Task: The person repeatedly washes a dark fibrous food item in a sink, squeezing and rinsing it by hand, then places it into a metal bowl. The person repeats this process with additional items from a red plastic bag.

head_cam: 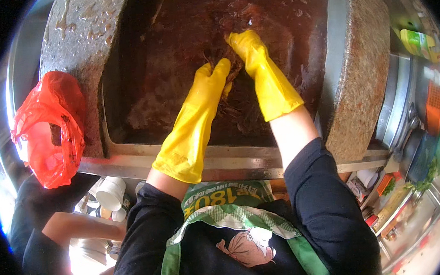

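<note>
Both my hands wear long yellow rubber gloves and work over a steel sink [213, 154] of murky reddish-brown water [172, 28]. My left hand [212, 76] grips a dark, wet, stringy clump [235, 71], its thumb along the top. Murky water hides most of the clump, and I cannot tell what it is. Farther out and to the right, my right hand [244, 44] is curled at the water's surface beside the clump. Its fingertips are hidden, so whether they pinch something does not show. The water ripples just beyond it.
A red plastic bag [56, 150] hangs over the wet stone slab [80, 36] at left. Another stone slab [363, 60] borders the sink's right side. At lower left, another person's bare arm [83, 225] is close by. Baskets, including an orange one [434, 107], stand far right.
</note>
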`<state>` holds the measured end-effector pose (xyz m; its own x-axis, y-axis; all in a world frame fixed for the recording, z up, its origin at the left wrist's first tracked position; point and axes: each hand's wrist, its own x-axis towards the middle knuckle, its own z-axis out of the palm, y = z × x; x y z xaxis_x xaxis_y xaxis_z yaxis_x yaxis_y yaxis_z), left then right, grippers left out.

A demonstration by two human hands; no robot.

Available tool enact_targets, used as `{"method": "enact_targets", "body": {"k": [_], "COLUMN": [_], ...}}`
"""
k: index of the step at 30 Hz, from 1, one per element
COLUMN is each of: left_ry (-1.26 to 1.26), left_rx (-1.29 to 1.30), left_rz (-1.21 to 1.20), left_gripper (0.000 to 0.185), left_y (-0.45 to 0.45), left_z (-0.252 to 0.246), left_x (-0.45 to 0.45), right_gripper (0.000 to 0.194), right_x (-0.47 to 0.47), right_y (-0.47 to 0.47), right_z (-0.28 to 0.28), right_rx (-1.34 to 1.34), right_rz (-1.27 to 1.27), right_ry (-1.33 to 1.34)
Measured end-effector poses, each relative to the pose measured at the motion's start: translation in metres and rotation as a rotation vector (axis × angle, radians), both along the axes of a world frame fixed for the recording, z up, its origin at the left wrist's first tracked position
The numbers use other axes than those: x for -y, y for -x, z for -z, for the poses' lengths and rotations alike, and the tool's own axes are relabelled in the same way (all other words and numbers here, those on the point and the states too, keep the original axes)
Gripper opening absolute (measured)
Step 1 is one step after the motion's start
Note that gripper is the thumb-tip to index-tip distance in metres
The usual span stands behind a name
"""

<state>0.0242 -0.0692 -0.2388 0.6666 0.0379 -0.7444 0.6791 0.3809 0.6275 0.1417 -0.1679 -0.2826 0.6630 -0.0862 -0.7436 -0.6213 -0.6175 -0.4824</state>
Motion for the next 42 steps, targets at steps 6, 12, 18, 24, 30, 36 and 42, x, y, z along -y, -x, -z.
{"method": "enact_targets", "body": {"k": [6,12,18,24,30,36,42], "left_ry": [0.025,0.017,-0.061,0.004,0.027,0.093,0.119], "left_rx": [0.080,-0.012,-0.091,-0.045,-0.055,-0.046,-0.163], "left_rz": [-0.289,-0.240,-0.374,-0.469,-0.369,-0.309,-0.119], "left_gripper": [0.022,0.027,0.036,0.038,0.035,0.029,0.026], "left_y": [0.001,-0.003,-0.004,-0.004,-0.004,-0.007,-0.010], "left_z": [0.007,0.018,0.004,0.008,-0.001,-0.007,-0.001], "left_x": [-0.004,0.002,-0.007,-0.009,-0.010,-0.008,-0.005], "right_gripper": [0.053,0.052,0.045,0.057,0.059,0.036,0.056], "right_x": [0.023,0.004,-0.004,0.011,0.004,0.062,0.004], "right_y": [0.018,0.035,0.001,0.033,0.015,-0.007,0.013], "right_z": [-0.013,-0.015,-0.003,-0.018,-0.032,0.000,-0.046], "right_rx": [0.095,0.096,-0.090,0.070,0.017,0.292,0.056], "right_rz": [0.050,0.169,-0.223,0.222,0.282,-0.332,-0.147], "right_ry": [-0.547,-0.249,0.228,-0.527,-0.173,-0.368,-0.350]}}
